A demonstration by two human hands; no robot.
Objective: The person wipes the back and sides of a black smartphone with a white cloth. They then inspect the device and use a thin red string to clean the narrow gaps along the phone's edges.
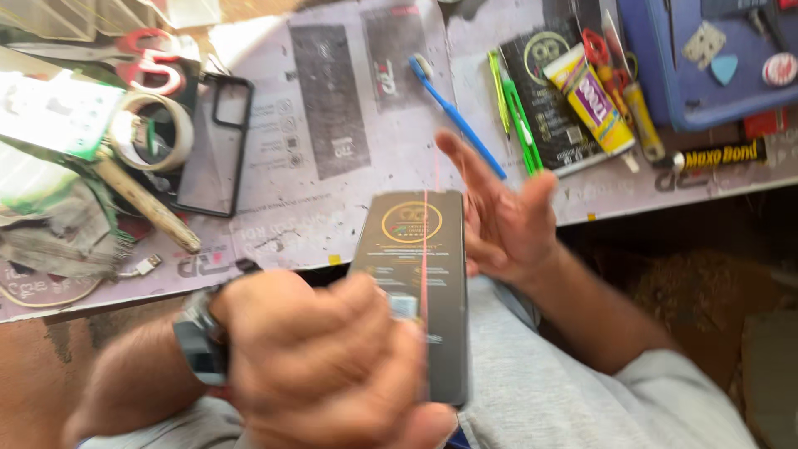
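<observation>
My left hand (332, 366) grips the lower part of a flat dark rectangular package (416, 258) with a gold round emblem near its top, held upright over my lap. A thin red strip runs down the package's front. My right hand (503, 212) hovers just right of the package with its fingers spread, holding nothing; whether it touches the package edge I cannot tell. I wear a dark watch (199, 337) on my left wrist. Both hands are blurred.
On the paper-covered bench (332, 125) lie a blue toothbrush (455, 112), green tweezers (519, 116), a yellow glue tube (592, 100), a black phone case (216, 145), a tape roll (154, 129), a wooden stick (145, 204) and a blue tray (706, 62).
</observation>
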